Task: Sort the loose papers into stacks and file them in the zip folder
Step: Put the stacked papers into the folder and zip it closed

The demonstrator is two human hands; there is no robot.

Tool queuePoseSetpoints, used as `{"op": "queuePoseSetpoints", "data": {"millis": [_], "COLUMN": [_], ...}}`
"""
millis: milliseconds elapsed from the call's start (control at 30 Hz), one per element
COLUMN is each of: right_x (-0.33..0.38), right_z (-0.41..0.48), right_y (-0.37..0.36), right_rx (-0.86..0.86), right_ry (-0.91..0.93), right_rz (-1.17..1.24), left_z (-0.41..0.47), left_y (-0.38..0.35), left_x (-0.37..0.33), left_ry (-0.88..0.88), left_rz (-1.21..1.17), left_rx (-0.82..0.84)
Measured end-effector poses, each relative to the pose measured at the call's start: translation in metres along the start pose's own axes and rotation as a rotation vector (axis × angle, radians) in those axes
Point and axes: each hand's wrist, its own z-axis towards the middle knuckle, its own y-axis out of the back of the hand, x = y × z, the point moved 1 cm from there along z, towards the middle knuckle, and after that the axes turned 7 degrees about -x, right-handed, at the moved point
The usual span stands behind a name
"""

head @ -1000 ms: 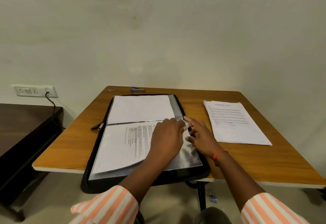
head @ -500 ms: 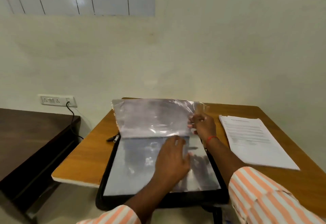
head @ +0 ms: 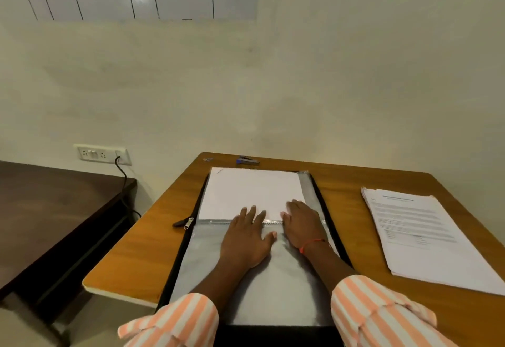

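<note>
Two wide, empty grips, left hand [head: 247, 240] and right hand [head: 303, 226], press flat on the zip folder [head: 273, 292]; the paper stack [head: 426, 234] lies lengthwise near-to-far on the worktop [head: 153, 251], off right, closest the right hand.

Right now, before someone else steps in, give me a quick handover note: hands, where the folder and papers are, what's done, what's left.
Hands: left hand open, flat across the folder's middle fold; right hand open, flat beside it, fingers on the far half.
Things: folder lies open and unzipped on the table.
Done: white sheets sit in the far half.
Left: the stack on the table's right is unfiled; the near sleeve looks empty; folder not yet zipped.
</note>
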Motion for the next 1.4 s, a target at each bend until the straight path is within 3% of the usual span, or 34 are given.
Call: {"op": "queuePoseSetpoints", "data": {"millis": [267, 433, 533, 633, 933, 1033, 1167, 1400], "right_x": [-0.003, -0.083, -0.137, -0.161, -0.155, -0.182, -0.223, -0.231], "right_z": [0.003, -0.016, -0.043, -0.066, -0.071, -0.075, -0.089, -0.097], "right_y": [0.019, 0.074, 0.102, 0.108, 0.125, 0.138, 0.148, 0.161], "right_rx": [0.010, -0.176, -0.063, 0.079, 0.028, -0.033, 0.046, 0.029], "right_ry": [0.006, -0.316, -0.497, -0.583, -0.544, -0.707, -0.951, -0.854], "right_rz": [0.013, -0.130, -0.288, -0.334, -0.287, -0.263, -0.185, -0.264], "left_z": [-0.003, -0.003, -0.005, -0.007, -0.025, -0.027, -0.027, -0.024], "left_y": [0.004, 0.006, 0.007, 0.009, 0.022, 0.023, 0.021, 0.017], "left_x": [0.004, 0.003, 0.000, -0.002, -0.011, -0.014, -0.014, -0.014], "left_ry": [-0.017, -0.173, -0.202, -0.183, -0.159, -0.163, -0.118, -0.139], "left_rz": [-0.054, -0.108, -0.115, -0.092, -0.066, -0.029, -0.057, -0.038], "left_rx": [-0.053, -0.260, -0.346, -0.357, -0.379, -0.338, -0.304, -0.316]}}
